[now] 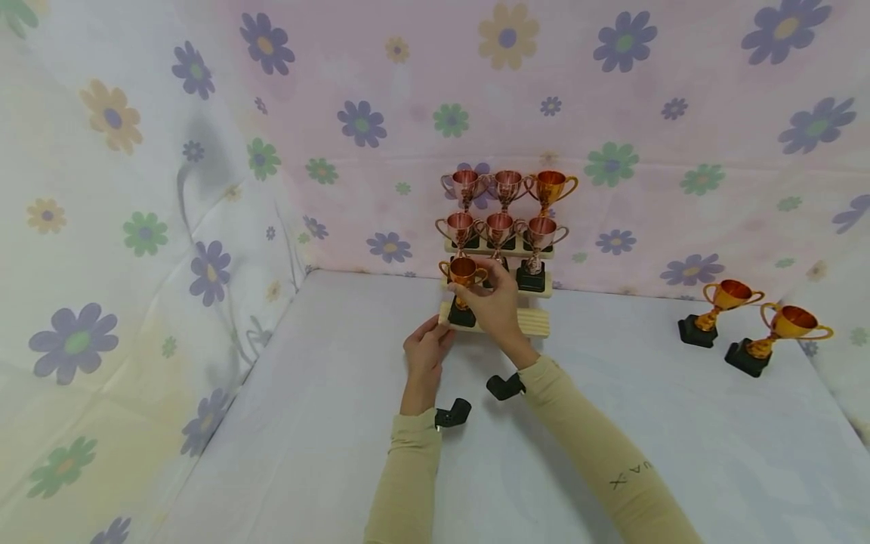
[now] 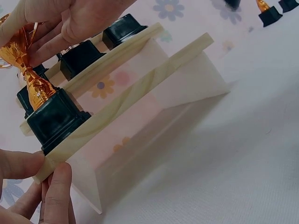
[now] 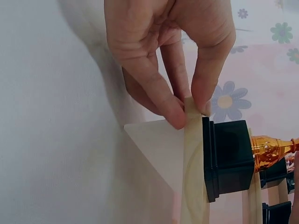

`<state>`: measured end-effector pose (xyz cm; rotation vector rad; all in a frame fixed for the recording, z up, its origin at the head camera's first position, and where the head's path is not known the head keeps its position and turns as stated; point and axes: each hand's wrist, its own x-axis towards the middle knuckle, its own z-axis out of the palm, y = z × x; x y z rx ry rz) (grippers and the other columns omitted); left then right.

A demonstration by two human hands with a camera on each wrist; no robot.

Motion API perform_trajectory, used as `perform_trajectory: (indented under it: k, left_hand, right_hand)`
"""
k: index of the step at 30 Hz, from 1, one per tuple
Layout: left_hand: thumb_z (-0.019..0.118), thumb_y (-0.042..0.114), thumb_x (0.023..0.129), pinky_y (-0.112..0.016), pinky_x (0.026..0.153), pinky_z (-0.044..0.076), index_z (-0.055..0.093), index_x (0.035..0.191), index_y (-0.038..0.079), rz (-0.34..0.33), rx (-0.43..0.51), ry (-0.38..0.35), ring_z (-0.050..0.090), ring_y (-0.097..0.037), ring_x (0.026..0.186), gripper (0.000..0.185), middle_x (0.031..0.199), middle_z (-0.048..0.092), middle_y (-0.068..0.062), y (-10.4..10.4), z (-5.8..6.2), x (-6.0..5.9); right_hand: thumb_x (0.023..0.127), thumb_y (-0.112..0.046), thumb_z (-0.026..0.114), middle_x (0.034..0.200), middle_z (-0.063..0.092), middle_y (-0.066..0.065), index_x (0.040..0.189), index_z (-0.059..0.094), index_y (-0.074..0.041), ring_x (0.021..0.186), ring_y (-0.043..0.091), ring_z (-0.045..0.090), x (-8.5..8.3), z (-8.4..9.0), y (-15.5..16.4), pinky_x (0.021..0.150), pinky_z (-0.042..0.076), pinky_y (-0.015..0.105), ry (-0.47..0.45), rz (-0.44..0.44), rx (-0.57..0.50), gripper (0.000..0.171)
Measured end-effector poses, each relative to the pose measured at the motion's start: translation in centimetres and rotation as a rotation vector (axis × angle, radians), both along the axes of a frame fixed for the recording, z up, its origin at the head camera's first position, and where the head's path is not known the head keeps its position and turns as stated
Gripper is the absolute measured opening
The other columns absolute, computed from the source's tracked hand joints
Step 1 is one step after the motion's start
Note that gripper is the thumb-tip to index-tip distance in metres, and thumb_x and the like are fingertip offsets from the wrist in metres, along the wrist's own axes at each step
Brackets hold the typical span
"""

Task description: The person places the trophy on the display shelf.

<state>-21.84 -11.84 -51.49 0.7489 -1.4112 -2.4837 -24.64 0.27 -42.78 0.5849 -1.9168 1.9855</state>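
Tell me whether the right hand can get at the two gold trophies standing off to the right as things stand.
Probably yes. The two gold trophies stand alone on the bare table, with nothing between. But the right hand now grips a trophy on the wooden stand.

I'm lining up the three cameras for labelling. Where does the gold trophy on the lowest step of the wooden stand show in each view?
Head: the gold trophy is at centre, on the wooden stand, with the right hand at its cup.
Left wrist: at the left edge, its black base on the front step.
Right wrist: at lower right, lying sideways in the picture.
Shared landmark: the left hand pinching the stand's front step.
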Motion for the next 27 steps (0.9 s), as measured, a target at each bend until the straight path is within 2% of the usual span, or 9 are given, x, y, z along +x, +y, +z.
perform_trajectory:
  k: [5, 8, 11, 14, 16, 19, 23, 25, 27]
  left_hand:
    - [0.064, -0.005, 0.095, -0.035, 0.092, 0.061, 0.063, 0.129, -0.011, 0.005, -0.013, 0.009, 0.071, -0.02, 0.095, 0.034, 0.125, 0.064, -0.026, 0.2, 0.1, 0.0]
    - [0.064, -0.005, 0.095, -0.034, 0.091, 0.061, 0.062, 0.129, -0.011, 0.004, -0.011, 0.003, 0.07, -0.021, 0.096, 0.035, 0.126, 0.063, -0.027, 0.1, 0.0, -0.1]
    - [0.064, -0.004, 0.095, -0.032, 0.092, 0.06, 0.063, 0.13, -0.009, -0.009, -0.013, -0.02, 0.07, -0.022, 0.101, 0.036, 0.128, 0.063, -0.025, 0.0, 0.0, -0.1]
    - [0.064, -0.004, 0.095, -0.033, 0.094, 0.06, 0.062, 0.131, -0.008, -0.012, -0.012, -0.038, 0.069, -0.023, 0.104, 0.036, 0.129, 0.063, -0.025, -0.1, 0.0, -0.1]
    - [0.064, -0.004, 0.095, -0.034, 0.095, 0.059, 0.062, 0.131, -0.008, -0.007, -0.007, -0.044, 0.069, -0.024, 0.105, 0.036, 0.13, 0.062, -0.025, -0.2, 0.1, -0.1]
    - [0.064, -0.004, 0.095, -0.035, 0.097, 0.058, 0.062, 0.131, -0.008, -0.003, 0.001, -0.045, 0.069, -0.026, 0.107, 0.036, 0.131, 0.062, -0.026, -0.1, 0.2, -0.1]
    - [0.063, -0.006, 0.095, -0.037, 0.099, 0.057, 0.061, 0.131, -0.01, -0.004, 0.011, -0.028, 0.068, -0.027, 0.109, 0.037, 0.132, 0.061, -0.027, 0.0, 0.3, -0.2]
    - [0.063, -0.006, 0.095, -0.037, 0.1, 0.056, 0.061, 0.132, -0.01, -0.003, 0.016, -0.019, 0.068, -0.027, 0.11, 0.037, 0.133, 0.06, -0.028, 0.0, 0.3, -0.2]
    - [0.063, -0.006, 0.095, -0.037, 0.1, 0.057, 0.061, 0.132, -0.01, -0.004, 0.017, -0.027, 0.067, -0.028, 0.11, 0.037, 0.133, 0.06, -0.027, 0.1, 0.3, -0.2]
  right_hand:
    - [0.08, 0.011, 0.08, 0.135, 0.056, 0.025, 0.136, 0.055, 0.008, 0.118, 0.029, 0.06, 0.4, 0.1, 0.8, 0.103, 0.053, 0.052, -0.078, 0.057, 0.008, 0.061]
    - [0.081, 0.01, 0.08, 0.14, 0.053, 0.027, 0.142, 0.051, 0.008, 0.125, 0.04, 0.057, 1.2, 0.3, 1.9, 0.105, 0.05, 0.056, -0.074, 0.062, 0.045, 0.068]
    - [0.08, 0.012, 0.079, 0.139, 0.054, 0.033, 0.142, 0.049, 0.011, 0.123, 0.048, 0.056, 2.1, 0.9, 3.7, 0.102, 0.051, 0.06, 0.015, 0.027, 0.082, 0.069]
    - [0.082, 0.017, 0.074, 0.135, 0.057, 0.031, 0.14, 0.05, 0.013, 0.12, 0.047, 0.058, 2.5, 1.5, 6.3, 0.099, 0.054, 0.056, 0.12, -0.012, 0.063, 0.064]
    - [0.083, 0.02, 0.069, 0.131, 0.062, 0.023, 0.138, 0.053, 0.012, 0.117, 0.039, 0.061, 2.5, 1.9, 8.6, 0.099, 0.057, 0.047, 0.182, -0.038, 0.008, 0.058]
    - [0.084, 0.022, 0.061, 0.121, 0.068, 0.014, 0.129, 0.057, 0.014, 0.109, 0.027, 0.066, 2.4, 2.5, 12.7, 0.096, 0.059, 0.033, 0.28, -0.08, -0.167, 0.046]
    - [0.085, 0.02, 0.059, 0.109, 0.072, 0.016, 0.117, 0.061, 0.019, 0.1, 0.024, 0.067, 2.8, 3.6, 18.2, 0.092, 0.059, 0.024, 0.375, -0.257, -0.361, 0.032]
    - [0.085, 0.018, 0.06, 0.103, 0.072, 0.015, 0.113, 0.064, 0.017, 0.098, 0.024, 0.067, 2.8, 3.8, 20.9, 0.089, 0.058, 0.022, 0.36, -0.382, -0.427, 0.028]
    - [0.087, 0.015, 0.06, 0.104, 0.071, 0.012, 0.111, 0.067, 0.013, 0.101, 0.023, 0.065, 3.2, 3.8, 23.2, 0.091, 0.056, 0.022, 0.31, -0.545, -0.404, 0.025]
